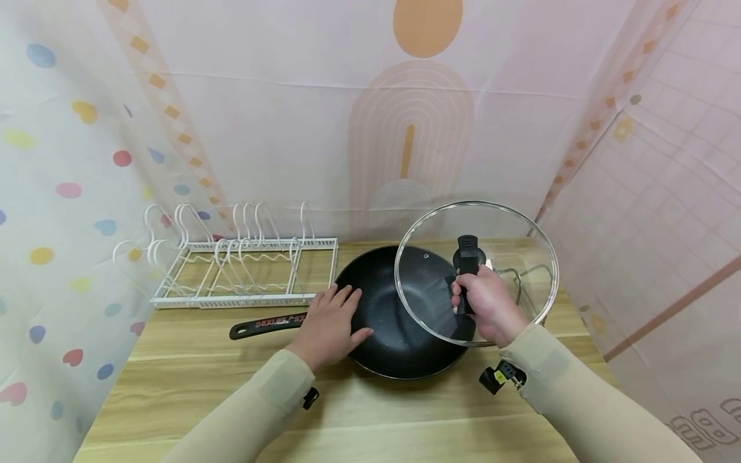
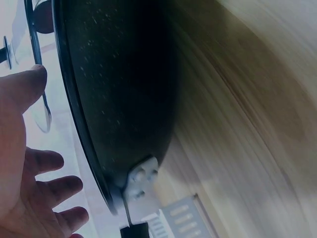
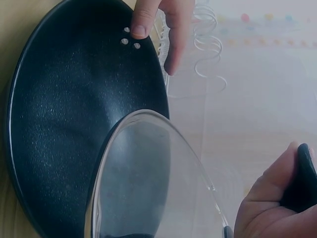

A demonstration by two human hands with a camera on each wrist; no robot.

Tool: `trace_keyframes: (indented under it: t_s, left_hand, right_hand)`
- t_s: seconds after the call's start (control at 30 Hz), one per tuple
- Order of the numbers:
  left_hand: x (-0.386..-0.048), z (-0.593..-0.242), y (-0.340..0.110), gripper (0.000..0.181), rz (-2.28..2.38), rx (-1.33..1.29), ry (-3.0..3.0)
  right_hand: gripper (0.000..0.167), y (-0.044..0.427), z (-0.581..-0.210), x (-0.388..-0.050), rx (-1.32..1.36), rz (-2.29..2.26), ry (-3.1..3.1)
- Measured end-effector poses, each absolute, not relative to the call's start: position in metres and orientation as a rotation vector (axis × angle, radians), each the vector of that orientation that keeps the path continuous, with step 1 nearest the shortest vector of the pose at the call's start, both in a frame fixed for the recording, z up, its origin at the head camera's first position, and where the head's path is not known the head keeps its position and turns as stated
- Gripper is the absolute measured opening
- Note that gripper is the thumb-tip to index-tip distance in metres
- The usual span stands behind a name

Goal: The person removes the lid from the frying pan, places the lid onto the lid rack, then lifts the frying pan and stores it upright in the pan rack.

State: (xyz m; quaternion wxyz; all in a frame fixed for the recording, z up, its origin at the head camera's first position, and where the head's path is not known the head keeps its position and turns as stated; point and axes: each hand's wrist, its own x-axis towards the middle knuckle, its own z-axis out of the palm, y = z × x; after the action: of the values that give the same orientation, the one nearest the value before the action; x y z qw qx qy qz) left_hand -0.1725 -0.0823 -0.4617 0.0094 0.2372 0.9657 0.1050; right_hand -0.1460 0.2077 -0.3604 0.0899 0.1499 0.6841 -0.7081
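Note:
A black pan [image 1: 384, 321] lies on the wooden table, its handle [image 1: 266, 325] pointing left. My left hand [image 1: 330, 328] is over the handle end of the pan at its left rim, fingers spread and relaxed; in the right wrist view a fingertip of the left hand [image 3: 173, 20] is by the rivets inside the pan. My right hand [image 1: 486, 299] grips the black handle of a clear glass lid [image 1: 428, 289], which is held up and tilted above the pan's right side. The lid's metal-edged rim also shows in the right wrist view.
A white wire rack [image 1: 231, 300] with upright loops stands at the back left, close to the pan. Bent metal wire [image 1: 519, 283] shows through the lid at the right. Patterned cloth [image 1: 289, 128] hangs behind the table and on both sides.

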Motion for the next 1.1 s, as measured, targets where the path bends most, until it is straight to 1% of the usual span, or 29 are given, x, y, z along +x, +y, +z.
trace_keyframes:
  t_s: [0.2,0.6,1.1]
  left_hand:
    - [-0.172,-0.458,-0.068,0.084,0.295,0.79,2.988]
    - [-0.175,-0.453,-0.046,0.084,0.249,0.88,2.945]
    - [-0.179,-0.447,-0.02,0.085,0.217,0.926,2.917]
  right_hand:
    - [0.025,0.214,-0.357,-0.144,0.444,-2.149,2.033]
    - [0.013,0.228,-0.355,-0.14,0.448,-2.113,2.135]
    - [0.017,0.248,-0.347,-0.137,0.47,-2.11,2.169]
